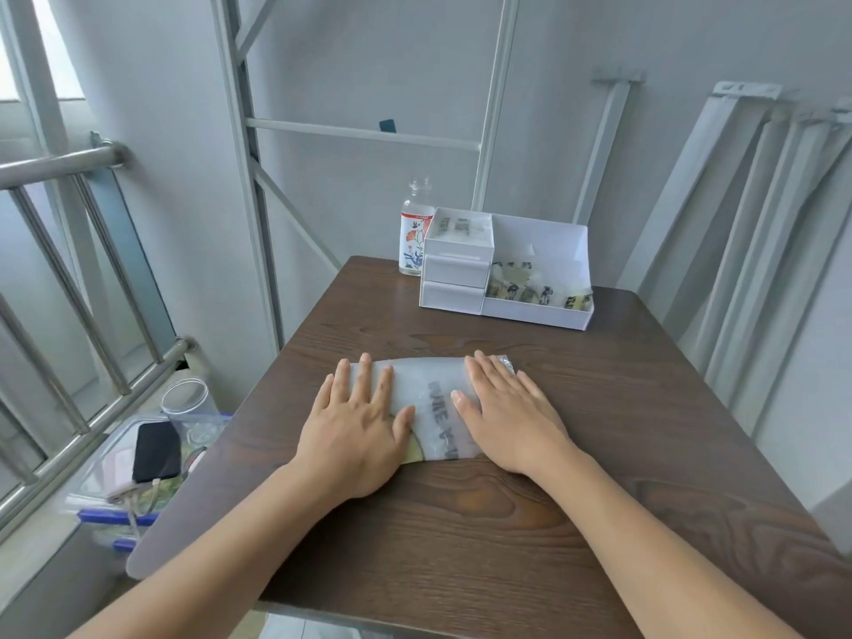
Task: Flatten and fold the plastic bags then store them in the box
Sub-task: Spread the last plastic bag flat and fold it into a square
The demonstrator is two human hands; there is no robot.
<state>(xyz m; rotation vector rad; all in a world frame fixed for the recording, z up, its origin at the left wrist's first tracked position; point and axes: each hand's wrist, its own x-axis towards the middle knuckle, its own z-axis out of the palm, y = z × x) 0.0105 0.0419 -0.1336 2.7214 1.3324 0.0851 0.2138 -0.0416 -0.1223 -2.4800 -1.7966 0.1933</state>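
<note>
In the middle of the brown table [507, 523], a frosted plastic bag [433, 408] lies flat with its long axis running left to right, dark lettering showing across its centre. Both hands press it down with straight, spread fingers and grasp nothing: the left hand [357, 424] covers the bag's left end, the right hand [509, 415] its right end, so only the middle strip shows between them. The white box [537, 311] stands well apart at the far edge, a little to the right, and already holds several folded bags. It lies nearer the right hand. By my judgement the bag is at the flattening stage, and any fold would best bring 1 end across that long axis.
</note>
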